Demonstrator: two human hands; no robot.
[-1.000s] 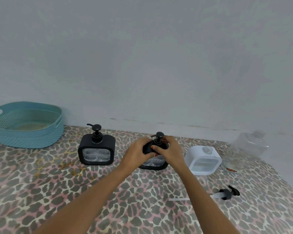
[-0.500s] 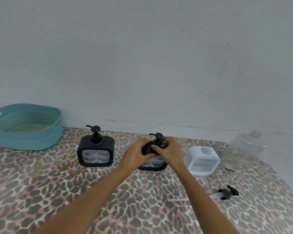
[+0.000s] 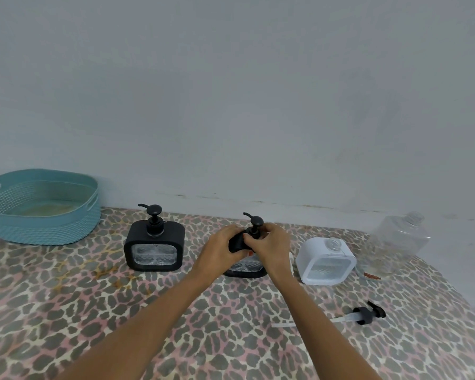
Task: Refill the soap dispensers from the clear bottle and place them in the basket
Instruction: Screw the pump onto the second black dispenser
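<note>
A black soap dispenser (image 3: 246, 266) stands mid-table, largely hidden by both hands. My left hand (image 3: 222, 250) grips its body from the left. My right hand (image 3: 270, 246) pinches the collar of its black pump (image 3: 254, 224). Another black dispenser (image 3: 154, 246) with its pump on stands to the left. A white dispenser (image 3: 325, 260) with an open neck sits to the right. The clear bottle (image 3: 398, 242), uncapped, stands at the far right by the wall. The teal basket (image 3: 43, 207) sits at the far left.
A loose black pump with a clear tube (image 3: 364, 315) lies on the leopard-print tablecloth (image 3: 121, 311) at the right front. A small reddish cap (image 3: 370, 275) lies by the clear bottle. The wall runs close behind everything; the table edge curves away at right.
Both hands stay on the middle black dispenser; my right fingers have shifted slightly around the pump collar. Nothing else has moved.
</note>
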